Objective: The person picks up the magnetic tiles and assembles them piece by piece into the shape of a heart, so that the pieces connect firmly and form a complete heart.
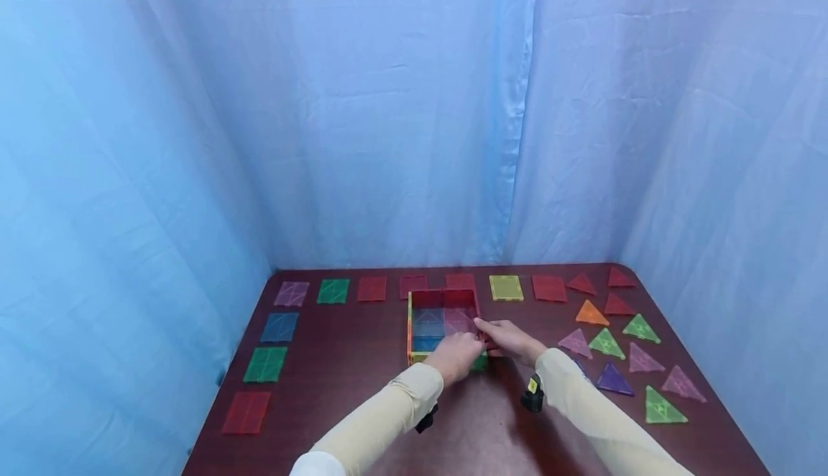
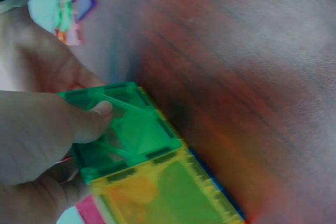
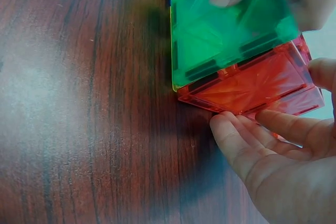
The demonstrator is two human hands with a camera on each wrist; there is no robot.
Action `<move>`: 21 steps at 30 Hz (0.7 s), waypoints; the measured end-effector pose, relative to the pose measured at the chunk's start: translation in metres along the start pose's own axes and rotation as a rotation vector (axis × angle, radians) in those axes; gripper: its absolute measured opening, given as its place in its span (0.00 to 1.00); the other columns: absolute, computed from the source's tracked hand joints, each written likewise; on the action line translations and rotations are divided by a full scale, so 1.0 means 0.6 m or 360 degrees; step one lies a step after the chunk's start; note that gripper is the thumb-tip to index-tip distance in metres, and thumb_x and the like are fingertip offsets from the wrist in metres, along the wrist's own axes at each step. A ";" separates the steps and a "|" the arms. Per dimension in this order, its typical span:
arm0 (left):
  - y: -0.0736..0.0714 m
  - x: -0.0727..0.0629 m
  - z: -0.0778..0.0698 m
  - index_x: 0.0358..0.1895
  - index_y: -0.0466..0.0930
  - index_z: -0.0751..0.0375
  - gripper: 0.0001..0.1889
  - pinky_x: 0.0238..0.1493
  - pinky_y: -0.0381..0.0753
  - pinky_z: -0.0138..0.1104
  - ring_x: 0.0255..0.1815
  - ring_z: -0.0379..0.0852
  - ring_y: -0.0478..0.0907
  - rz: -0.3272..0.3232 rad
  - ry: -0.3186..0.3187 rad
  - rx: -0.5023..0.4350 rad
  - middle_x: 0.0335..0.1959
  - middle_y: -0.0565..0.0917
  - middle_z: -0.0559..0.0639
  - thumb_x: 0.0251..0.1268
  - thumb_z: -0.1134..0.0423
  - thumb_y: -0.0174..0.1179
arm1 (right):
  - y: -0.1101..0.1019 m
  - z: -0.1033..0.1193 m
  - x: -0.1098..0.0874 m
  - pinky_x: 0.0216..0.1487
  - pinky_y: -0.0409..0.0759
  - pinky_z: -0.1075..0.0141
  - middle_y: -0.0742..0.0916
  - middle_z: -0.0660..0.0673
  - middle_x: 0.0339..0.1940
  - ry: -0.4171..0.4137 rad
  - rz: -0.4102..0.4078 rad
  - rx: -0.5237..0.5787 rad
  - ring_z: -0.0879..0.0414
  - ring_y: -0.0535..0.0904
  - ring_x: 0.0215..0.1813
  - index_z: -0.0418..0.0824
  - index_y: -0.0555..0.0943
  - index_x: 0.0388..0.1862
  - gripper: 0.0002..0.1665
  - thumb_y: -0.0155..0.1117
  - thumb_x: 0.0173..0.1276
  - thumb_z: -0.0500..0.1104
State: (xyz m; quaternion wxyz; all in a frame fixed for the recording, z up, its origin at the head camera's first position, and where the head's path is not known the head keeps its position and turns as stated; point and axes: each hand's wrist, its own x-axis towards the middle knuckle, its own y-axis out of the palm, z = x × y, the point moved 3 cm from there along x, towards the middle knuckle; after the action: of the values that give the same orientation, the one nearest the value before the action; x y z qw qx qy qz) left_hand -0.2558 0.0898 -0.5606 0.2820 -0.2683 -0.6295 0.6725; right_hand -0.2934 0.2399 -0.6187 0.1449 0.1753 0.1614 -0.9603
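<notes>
A box of see-through magnetic tiles [image 1: 410, 325] stands upright on the table, its top open. Blue and pink panels show inside it. My left hand [image 1: 456, 356] pinches a green square tile [image 2: 134, 129] at the box's near right corner, the thumb on its outer face and other fingers behind. Beside that tile in the left wrist view is a yellow tile [image 2: 173, 192]. My right hand [image 1: 512, 339] holds a red tile [image 3: 252, 82] on the box's right side, fingertips against its outer face and low edge, thumb at its upper edge. That red tile meets the green one at the corner.
Square tiles, such as a red one [image 1: 246, 413] and a yellow one [image 1: 506, 287], lie along the table's left and back edges. Several triangle tiles, including an orange one [image 1: 591, 313], are spread at the right. Blue curtains [image 1: 388, 116] hang around the dark table [image 1: 349, 397].
</notes>
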 end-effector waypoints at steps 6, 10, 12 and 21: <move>0.010 -0.002 0.000 0.45 0.86 0.46 0.09 0.40 0.86 0.32 0.40 0.40 0.86 -0.0017 -0.0005 -0.0012 0.41 0.88 0.44 0.66 0.64 0.69 | 0.001 0.001 -0.003 0.59 0.83 0.50 0.84 0.40 0.50 0.0005 -0.0011 0.0013 0.53 0.84 0.49 0.32 0.80 0.50 0.34 0.52 0.78 0.64; 0.013 -0.004 0.002 0.47 0.86 0.46 0.09 0.42 0.86 0.32 0.41 0.41 0.85 0.0007 -0.0011 -0.0032 0.42 0.87 0.45 0.67 0.64 0.68 | 0.002 0.001 -0.003 0.58 0.84 0.51 0.84 0.41 0.47 0.0017 -0.0013 0.0015 0.54 0.83 0.47 0.33 0.79 0.47 0.33 0.52 0.78 0.64; 0.015 -0.004 0.003 0.48 0.86 0.46 0.10 0.42 0.86 0.32 0.41 0.41 0.85 0.0020 -0.0016 -0.0057 0.42 0.87 0.45 0.67 0.64 0.67 | 0.003 0.002 -0.002 0.57 0.84 0.51 0.84 0.42 0.45 0.0020 -0.0004 0.0017 0.55 0.83 0.46 0.34 0.79 0.44 0.32 0.51 0.78 0.64; 0.026 -0.004 0.011 0.51 0.85 0.47 0.11 0.43 0.86 0.33 0.44 0.41 0.84 0.0067 -0.0063 -0.0172 0.42 0.86 0.45 0.68 0.60 0.67 | -0.001 0.002 0.001 0.58 0.84 0.51 0.82 0.44 0.40 0.0026 -0.0001 0.0021 0.55 0.81 0.44 0.34 0.77 0.43 0.31 0.51 0.78 0.64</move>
State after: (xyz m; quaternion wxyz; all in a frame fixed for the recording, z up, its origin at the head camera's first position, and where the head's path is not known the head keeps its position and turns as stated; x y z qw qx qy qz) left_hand -0.2598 0.0826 -0.5757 0.2405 -0.2829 -0.6646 0.6485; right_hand -0.2944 0.2401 -0.6175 0.1422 0.1840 0.1564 -0.9599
